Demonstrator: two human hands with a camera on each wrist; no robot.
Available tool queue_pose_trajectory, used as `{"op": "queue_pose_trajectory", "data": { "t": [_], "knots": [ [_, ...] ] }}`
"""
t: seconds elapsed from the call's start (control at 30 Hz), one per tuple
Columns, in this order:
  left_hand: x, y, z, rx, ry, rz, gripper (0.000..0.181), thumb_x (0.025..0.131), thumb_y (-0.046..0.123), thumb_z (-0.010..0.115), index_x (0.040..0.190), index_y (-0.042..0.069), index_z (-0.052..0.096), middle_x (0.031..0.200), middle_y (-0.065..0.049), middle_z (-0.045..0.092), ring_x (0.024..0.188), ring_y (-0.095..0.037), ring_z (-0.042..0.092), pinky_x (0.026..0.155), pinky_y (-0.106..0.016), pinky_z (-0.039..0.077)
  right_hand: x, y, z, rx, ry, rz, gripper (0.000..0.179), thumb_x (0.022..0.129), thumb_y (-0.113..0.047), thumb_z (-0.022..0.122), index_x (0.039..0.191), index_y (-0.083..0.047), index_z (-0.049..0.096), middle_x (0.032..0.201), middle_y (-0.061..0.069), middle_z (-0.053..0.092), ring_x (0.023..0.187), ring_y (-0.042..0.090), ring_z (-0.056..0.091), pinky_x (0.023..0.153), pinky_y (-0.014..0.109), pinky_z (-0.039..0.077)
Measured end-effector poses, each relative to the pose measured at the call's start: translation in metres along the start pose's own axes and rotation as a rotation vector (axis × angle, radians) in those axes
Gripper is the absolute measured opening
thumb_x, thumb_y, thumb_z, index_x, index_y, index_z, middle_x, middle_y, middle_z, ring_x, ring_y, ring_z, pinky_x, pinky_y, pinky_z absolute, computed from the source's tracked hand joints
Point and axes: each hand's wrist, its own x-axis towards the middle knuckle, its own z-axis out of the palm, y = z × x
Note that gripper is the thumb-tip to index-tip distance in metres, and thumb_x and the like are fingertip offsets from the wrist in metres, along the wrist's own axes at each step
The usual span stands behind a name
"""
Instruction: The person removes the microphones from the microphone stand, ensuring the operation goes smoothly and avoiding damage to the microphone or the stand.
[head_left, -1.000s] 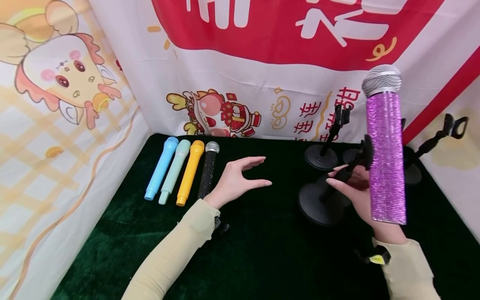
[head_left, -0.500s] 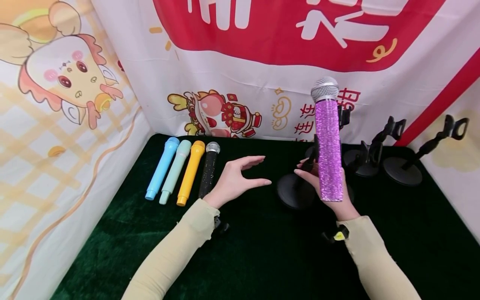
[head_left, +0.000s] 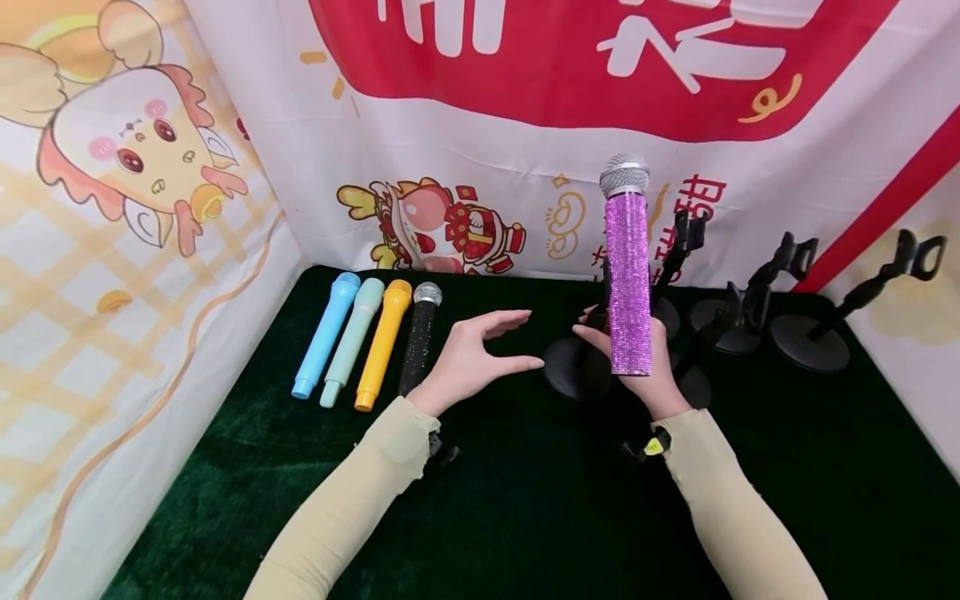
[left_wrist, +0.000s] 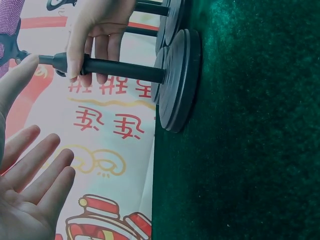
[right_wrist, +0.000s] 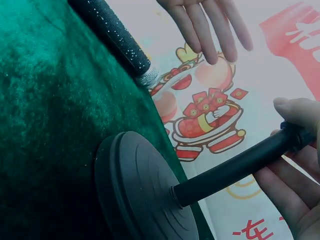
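My right hand (head_left: 660,379) grips the pole of a black microphone stand (right_wrist: 235,172), thumb on one side and fingers on the other. A purple glittery microphone (head_left: 628,283) with a silver mesh head sits in the stand's clip, tilted toward me. The stand's round base (left_wrist: 180,82) is close over the green cloth. To the left, my left hand (head_left: 472,358) holds nothing, its thumb and fingers spread apart facing the stand. Its wrist overlaps the lower end of a black speckled microphone (head_left: 418,337) lying on the cloth.
Yellow (head_left: 384,346), pale green (head_left: 352,342) and blue (head_left: 326,333) microphones lie in a row at left. Several black stands, including one at far right (head_left: 810,343), stand on the right side. A printed fabric backdrop (head_left: 480,142) rises behind the green cloth (head_left: 487,517).
My right hand has carried the stand with the purple microphone leftward, closer to my left hand, uncovering stands on the right. My left hand has stayed in place.
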Motion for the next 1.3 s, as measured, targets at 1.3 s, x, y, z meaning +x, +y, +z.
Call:
{"op": "queue_pose_trajectory", "data": {
  "t": [1.3],
  "knots": [
    [0.084, 0.104, 0.029, -0.251, 0.011, -0.153, 0.072, 0.089, 0.047, 0.078, 0.149, 0.017, 0.053, 0.122, 0.008, 0.067, 0.111, -0.005, 0.063, 0.094, -0.027, 0.052, 0.0, -0.008, -0.003, 0.031, -0.021, 0.005, 0.03, 0.096, -0.021, 0.075, 0.124, -0.011, 0.071, 0.116, 0.003, 0.073, 0.107, 0.015, 0.067, 0.093, 0.021, 0.049]
  ]
}}
